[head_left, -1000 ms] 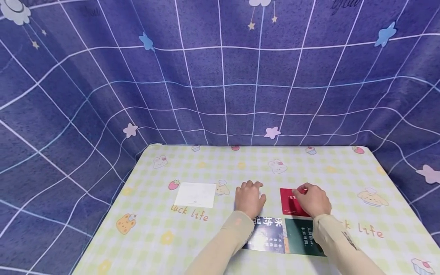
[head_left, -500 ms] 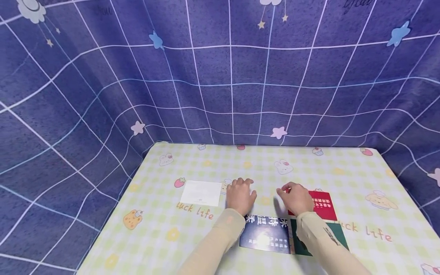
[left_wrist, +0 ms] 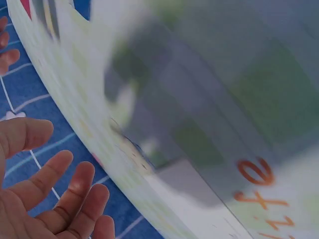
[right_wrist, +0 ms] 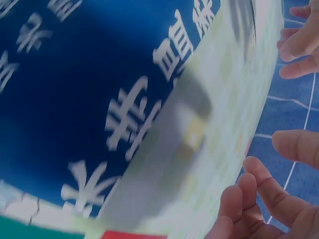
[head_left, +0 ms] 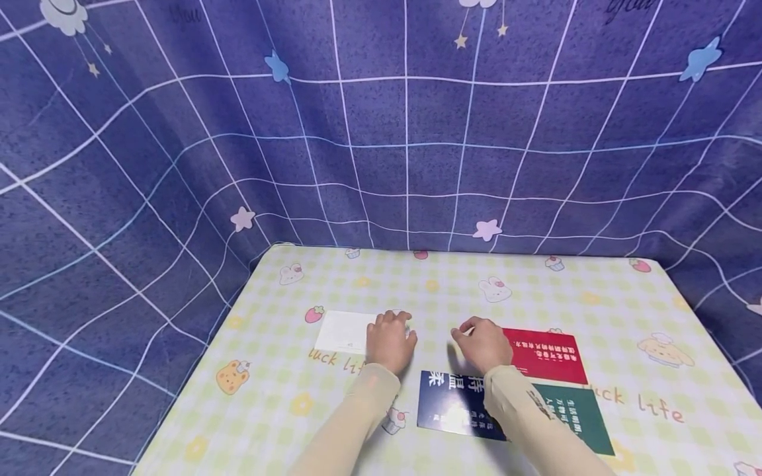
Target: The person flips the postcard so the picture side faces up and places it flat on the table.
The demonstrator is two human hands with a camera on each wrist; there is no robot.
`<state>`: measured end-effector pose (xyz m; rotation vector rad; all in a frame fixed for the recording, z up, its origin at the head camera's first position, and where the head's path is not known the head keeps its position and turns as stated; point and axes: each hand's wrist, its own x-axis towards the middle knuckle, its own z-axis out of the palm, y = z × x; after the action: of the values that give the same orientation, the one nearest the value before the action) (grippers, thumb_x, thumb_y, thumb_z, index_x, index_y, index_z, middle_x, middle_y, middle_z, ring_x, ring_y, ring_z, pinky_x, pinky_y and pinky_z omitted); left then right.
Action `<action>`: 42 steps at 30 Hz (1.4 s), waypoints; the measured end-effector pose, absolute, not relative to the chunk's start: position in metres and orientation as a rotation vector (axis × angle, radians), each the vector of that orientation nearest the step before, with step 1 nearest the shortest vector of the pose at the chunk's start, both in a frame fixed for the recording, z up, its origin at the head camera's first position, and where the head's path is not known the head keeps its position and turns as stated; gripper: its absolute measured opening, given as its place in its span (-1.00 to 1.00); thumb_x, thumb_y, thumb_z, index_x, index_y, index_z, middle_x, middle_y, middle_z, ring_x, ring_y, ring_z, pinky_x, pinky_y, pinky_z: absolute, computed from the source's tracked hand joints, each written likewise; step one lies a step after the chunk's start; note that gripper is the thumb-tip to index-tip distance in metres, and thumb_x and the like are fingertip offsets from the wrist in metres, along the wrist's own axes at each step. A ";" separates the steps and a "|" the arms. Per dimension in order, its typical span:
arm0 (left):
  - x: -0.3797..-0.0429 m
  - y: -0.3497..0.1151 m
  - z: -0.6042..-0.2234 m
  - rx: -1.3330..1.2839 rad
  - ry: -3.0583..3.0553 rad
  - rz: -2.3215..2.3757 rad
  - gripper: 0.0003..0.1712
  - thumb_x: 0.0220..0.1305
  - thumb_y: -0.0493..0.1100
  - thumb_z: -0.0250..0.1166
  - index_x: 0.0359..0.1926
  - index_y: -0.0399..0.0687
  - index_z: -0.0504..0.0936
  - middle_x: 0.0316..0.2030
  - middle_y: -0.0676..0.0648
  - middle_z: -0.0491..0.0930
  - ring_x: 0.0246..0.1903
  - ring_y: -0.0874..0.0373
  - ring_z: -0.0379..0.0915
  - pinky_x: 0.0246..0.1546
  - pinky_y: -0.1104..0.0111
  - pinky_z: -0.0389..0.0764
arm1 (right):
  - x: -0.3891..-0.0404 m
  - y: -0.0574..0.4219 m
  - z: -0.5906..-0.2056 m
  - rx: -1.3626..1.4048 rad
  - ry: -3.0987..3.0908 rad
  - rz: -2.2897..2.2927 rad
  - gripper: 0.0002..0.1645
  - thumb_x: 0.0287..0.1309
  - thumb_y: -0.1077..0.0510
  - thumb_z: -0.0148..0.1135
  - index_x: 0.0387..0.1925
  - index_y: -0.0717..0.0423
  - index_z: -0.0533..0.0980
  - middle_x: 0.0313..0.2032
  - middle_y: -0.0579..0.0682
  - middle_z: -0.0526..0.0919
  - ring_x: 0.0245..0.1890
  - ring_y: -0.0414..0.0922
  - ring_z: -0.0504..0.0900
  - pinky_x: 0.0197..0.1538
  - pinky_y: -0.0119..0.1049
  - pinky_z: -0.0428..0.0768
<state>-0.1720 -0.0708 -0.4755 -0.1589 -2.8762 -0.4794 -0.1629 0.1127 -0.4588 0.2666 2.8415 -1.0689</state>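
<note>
My left hand (head_left: 389, 344) hovers at the right end of a white card (head_left: 340, 330), covering part of it in the head view. Its fingers are spread and loosely bent, with nothing between them in the left wrist view. Just left of a red card (head_left: 550, 357) with white writing is my right hand (head_left: 483, 345). Thumb and fingers stand apart there, holding nothing. Beneath the right forearm lie a dark blue card (head_left: 443, 413) with large white characters and a dark green card (head_left: 586, 423), both partly hidden by the sleeve.
The table wears a pale green checked cloth (head_left: 268, 370) printed with cartoon animals, strawberries and cupcakes. A dark blue curtain (head_left: 357, 158) with white grid lines and stars hangs behind its far edge and along the left side.
Both hands have moved left: the left one from beside the white card to over its right end, the right one off the red card. The head view has turned slightly too.
</note>
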 end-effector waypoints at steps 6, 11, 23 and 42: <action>-0.173 -0.090 -0.481 -0.095 -2.853 -0.459 -0.63 0.23 -0.09 0.42 0.06 -0.04 0.71 -0.11 -0.17 0.68 -0.08 -0.09 0.56 -0.12 0.08 0.51 | -0.164 0.097 -0.468 0.256 2.823 -1.082 -0.70 0.25 -0.05 0.31 -0.20 0.09 0.67 -0.34 0.02 0.69 -0.37 -0.02 0.61 -0.32 -0.08 0.55; -0.173 -0.103 -0.482 -0.044 -2.839 -0.460 -0.63 0.22 -0.10 0.43 0.04 -0.07 0.71 -0.11 -0.19 0.67 -0.08 -0.11 0.55 -0.13 0.06 0.50 | -0.165 0.080 -0.470 0.266 2.816 -1.081 -0.72 0.24 -0.05 0.31 -0.22 0.08 0.67 -0.32 0.04 0.70 -0.37 0.00 0.60 -0.31 -0.07 0.53; -0.174 -0.135 -0.485 0.136 -2.872 -0.423 -0.61 0.22 -0.10 0.43 0.05 -0.09 0.70 -0.08 -0.23 0.66 -0.04 -0.17 0.54 -0.04 -0.02 0.50 | -0.169 0.045 -0.470 0.201 2.850 -1.028 -0.76 0.21 -0.02 0.36 -0.33 0.09 0.65 -0.32 0.03 0.67 -0.38 -0.01 0.58 -0.30 -0.05 0.53; -0.172 -0.178 -0.488 0.374 -2.986 -0.325 -0.43 0.27 0.00 0.38 0.20 -0.24 0.60 0.02 -0.32 0.56 0.10 -0.21 0.44 0.10 -0.08 0.44 | -0.170 0.004 -0.473 -0.039 2.920 -0.926 -0.65 0.15 0.02 0.42 -0.09 0.16 0.71 -0.20 0.10 0.65 -0.18 0.07 0.65 -0.15 -0.01 0.62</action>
<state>-0.1720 -0.1784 -0.4882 0.3739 -2.9859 -0.3251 -0.1698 0.0035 -0.4734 -0.0387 2.9195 -0.9257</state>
